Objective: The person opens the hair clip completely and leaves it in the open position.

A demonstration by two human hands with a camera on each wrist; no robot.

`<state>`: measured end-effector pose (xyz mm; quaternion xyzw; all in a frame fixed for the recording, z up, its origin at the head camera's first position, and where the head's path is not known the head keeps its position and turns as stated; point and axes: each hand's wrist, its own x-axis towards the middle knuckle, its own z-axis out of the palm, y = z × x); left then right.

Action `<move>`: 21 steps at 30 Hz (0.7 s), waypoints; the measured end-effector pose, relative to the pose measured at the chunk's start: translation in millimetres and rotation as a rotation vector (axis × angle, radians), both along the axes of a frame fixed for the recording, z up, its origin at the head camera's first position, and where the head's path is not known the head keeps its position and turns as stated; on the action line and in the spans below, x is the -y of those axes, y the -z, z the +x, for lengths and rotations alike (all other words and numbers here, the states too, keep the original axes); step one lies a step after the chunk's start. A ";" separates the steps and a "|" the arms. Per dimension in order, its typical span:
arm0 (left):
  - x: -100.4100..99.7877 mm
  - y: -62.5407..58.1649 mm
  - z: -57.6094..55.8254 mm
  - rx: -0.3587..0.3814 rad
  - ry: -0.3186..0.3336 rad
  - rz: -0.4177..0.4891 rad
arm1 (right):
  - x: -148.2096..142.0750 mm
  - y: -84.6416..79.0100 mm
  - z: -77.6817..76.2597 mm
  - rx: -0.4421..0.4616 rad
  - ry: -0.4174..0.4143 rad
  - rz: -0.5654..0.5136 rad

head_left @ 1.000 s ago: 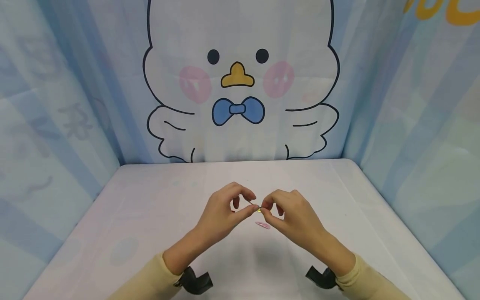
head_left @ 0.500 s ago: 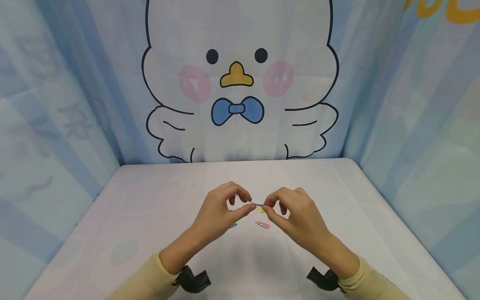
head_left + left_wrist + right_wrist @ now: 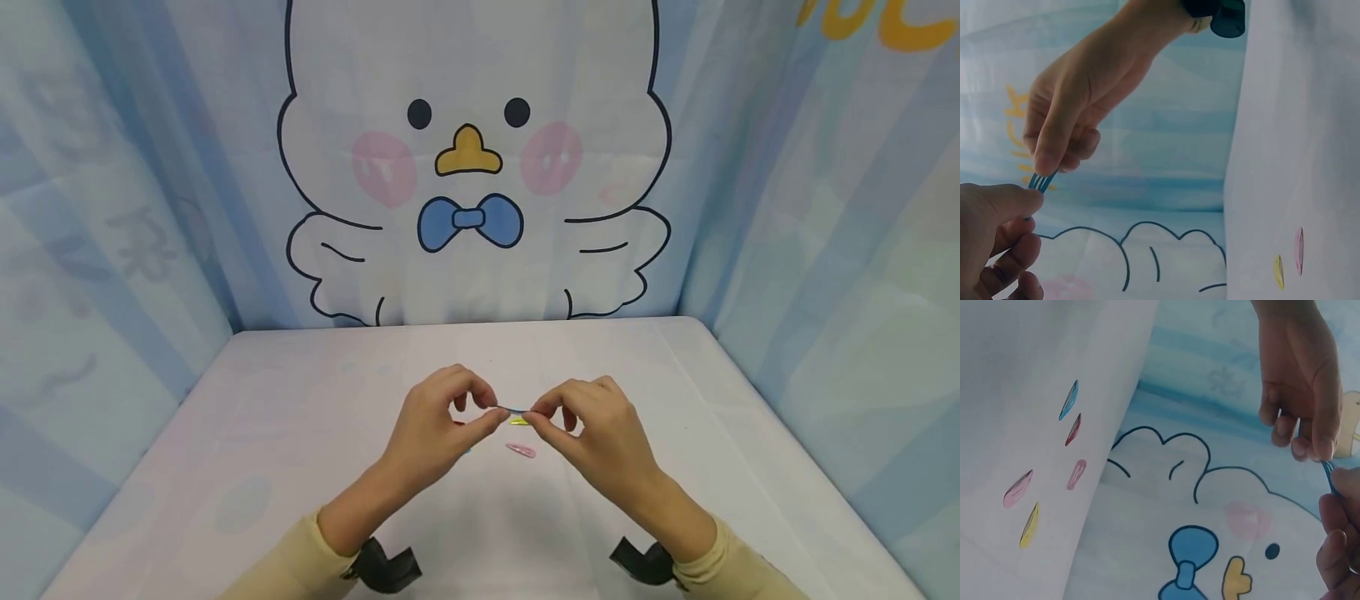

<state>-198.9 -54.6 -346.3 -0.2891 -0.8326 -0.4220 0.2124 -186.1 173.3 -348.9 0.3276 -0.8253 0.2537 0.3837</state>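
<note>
Both hands are raised over the table, fingertips almost meeting. Between them stretches a slim blue hair clip (image 3: 513, 410), its slotted body visible in the left wrist view. The left hand (image 3: 442, 425) pinches one end between thumb and fingers, and the right hand (image 3: 592, 421) pinches the other. Below, a yellow hair clip (image 3: 518, 422) and a pink hair clip (image 3: 521, 451) lie on the table. In the right wrist view, a second blue clip (image 3: 1069, 400), a red clip (image 3: 1073, 430) and another pink clip (image 3: 1076, 474) lie there too.
The white table (image 3: 300, 400) has rounded far corners. A curtain (image 3: 480, 275) printed with a cartoon duck hangs behind it, with blue patterned cloth on both sides. A black strap (image 3: 386, 567) sits at each wrist.
The fingertips have drawn slightly apart, exposing more of the blue clip between them. The right hand has shifted a little to the right and the left a little to the left.
</note>
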 end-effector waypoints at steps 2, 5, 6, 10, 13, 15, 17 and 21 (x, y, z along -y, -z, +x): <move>-0.1 -0.3 0.7 -0.015 0.000 0.007 | 0.4 -0.3 0.5 -0.009 0.000 -0.002; -0.5 -1.1 1.7 -0.031 0.002 0.018 | 1.0 -0.7 1.1 -0.026 -0.003 -0.009; -0.7 -1.2 2.1 -0.034 0.002 0.021 | 1.2 -0.8 1.4 -0.031 -0.005 -0.011; -1.2 -2.0 3.7 -0.047 -0.001 0.033 | 2.2 -1.0 1.9 -0.046 -0.010 -0.014; -1.5 -2.4 4.8 -0.051 0.001 0.040 | 2.9 -0.8 2.2 -0.050 -0.006 -0.015; -1.7 -2.5 5.3 -0.052 0.002 0.043 | 3.2 -0.6 2.4 -0.053 -0.005 -0.017; -1.7 -2.8 5.8 -0.052 0.004 0.046 | 3.6 -0.2 2.5 -0.057 -0.005 -0.020; -1.3 -2.3 6.4 -0.045 0.008 0.049 | 4.2 1.3 2.4 -0.063 -0.017 -0.029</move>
